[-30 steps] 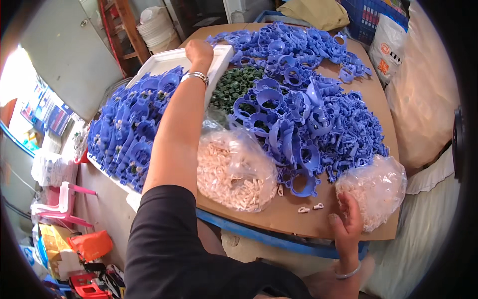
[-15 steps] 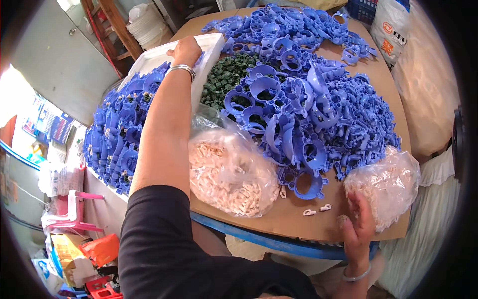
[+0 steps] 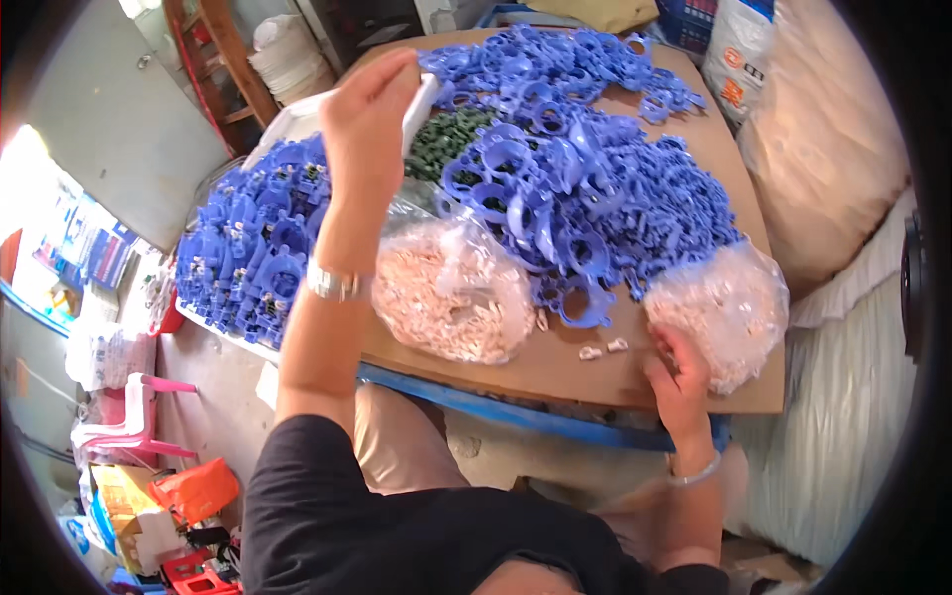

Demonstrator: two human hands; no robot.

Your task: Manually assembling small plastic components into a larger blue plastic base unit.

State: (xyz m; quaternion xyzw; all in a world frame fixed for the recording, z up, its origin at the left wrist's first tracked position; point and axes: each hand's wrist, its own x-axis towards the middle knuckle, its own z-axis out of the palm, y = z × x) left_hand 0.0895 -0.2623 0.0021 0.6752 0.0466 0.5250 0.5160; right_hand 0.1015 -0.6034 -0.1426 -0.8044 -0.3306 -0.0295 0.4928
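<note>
Cardboard [image 3: 595,382] covered the worktop, tan and bare only along its near edge, and everything else is placed here against that sheet.

Fingers of the left hand [image 3: 369,104] were curled shut around the near edge of a white tray [image 3: 421,99], lifted above the far left part of the cardboard, with a silver bracelet [image 3: 335,285] on the wrist below (the forearm rose straight up through the middle of the view). Fingers of the right hand [image 3: 676,375] were bent loosely at the near right edge of the cardboard, tips touching a clear bag of pale small parts [image 3: 729,307]; whether they pinched anything could not be told. Two small white pieces [image 3: 603,349] lay loose on the cardboard just left of that hand.

A second clear bag of pale parts [image 3: 451,293] sat on the near left part of the cardboard, beside the raised forearm. Behind both bags a big heap of blue plastic rings [image 3: 585,198] spread over the middle and far side, with a patch of dark green pieces [image 3: 446,139] at its left. Off the cardboard's left edge, more blue parts [image 3: 248,248] were stacked together. A pink plastic chair [image 3: 134,416] stood on the floor, well to the left.
</note>
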